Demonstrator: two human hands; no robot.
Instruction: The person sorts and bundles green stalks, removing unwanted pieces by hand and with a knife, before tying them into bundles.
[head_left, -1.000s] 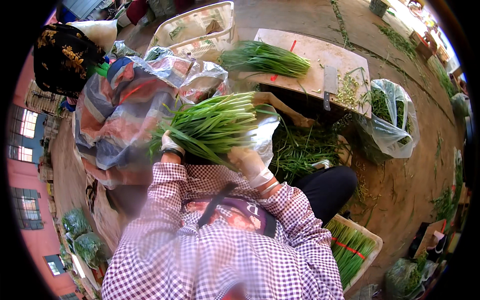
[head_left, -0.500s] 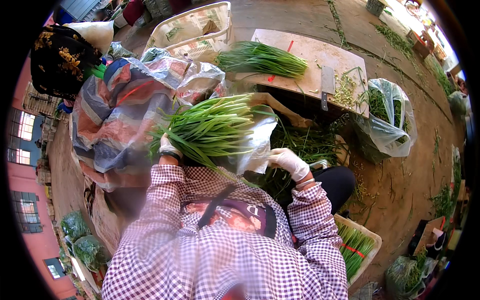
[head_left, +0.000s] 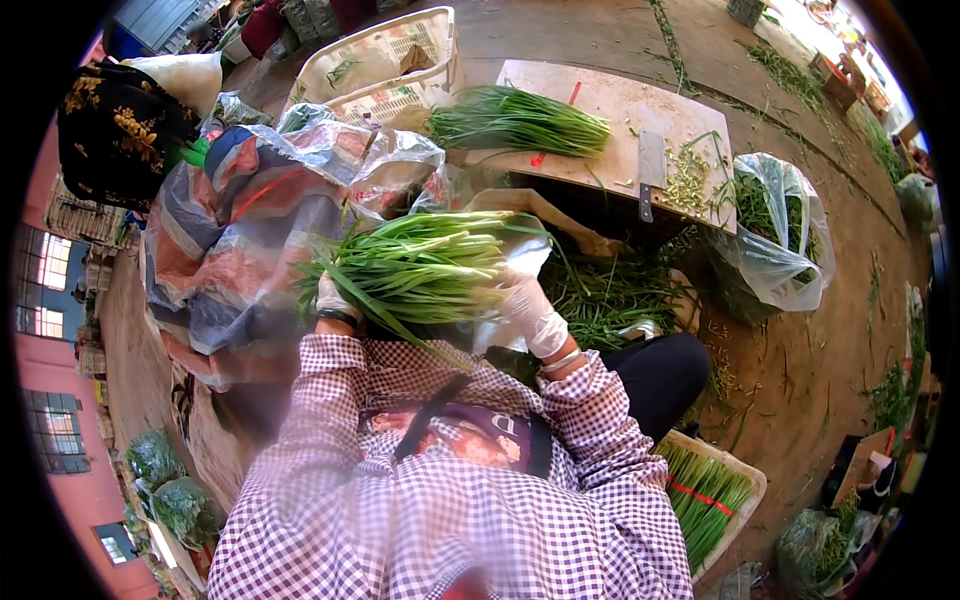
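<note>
A loose bunch of green chives (head_left: pixel 415 270) lies sideways in front of me, its pale stem ends to the right and leaf tips to the left. My left hand (head_left: pixel 336 300), in a white glove, is closed around the leafy side, its fingers partly hidden under the leaves. At the stem ends, my gloved right hand (head_left: pixel 533 315) grips the bunch from the right; its fingertips are slightly blurred. Clear plastic sheeting (head_left: pixel 530 255) shows behind and beneath the stem ends.
A striped plastic sheet (head_left: pixel 250 230) is heaped on the left. Ahead, a board (head_left: pixel 625 110) bears another chive bunch (head_left: pixel 520 120) and a cleaver (head_left: pixel 651 165). Loose greens (head_left: pixel 610 300) lie below it. A filled plastic bag (head_left: pixel 775 235) stands right; a crate (head_left: pixel 735 530) of tied chives sits near my right leg.
My right hand has moved left from the plastic sheeting to the stem ends. The bunch has come slightly lower in view, still in my left hand.
</note>
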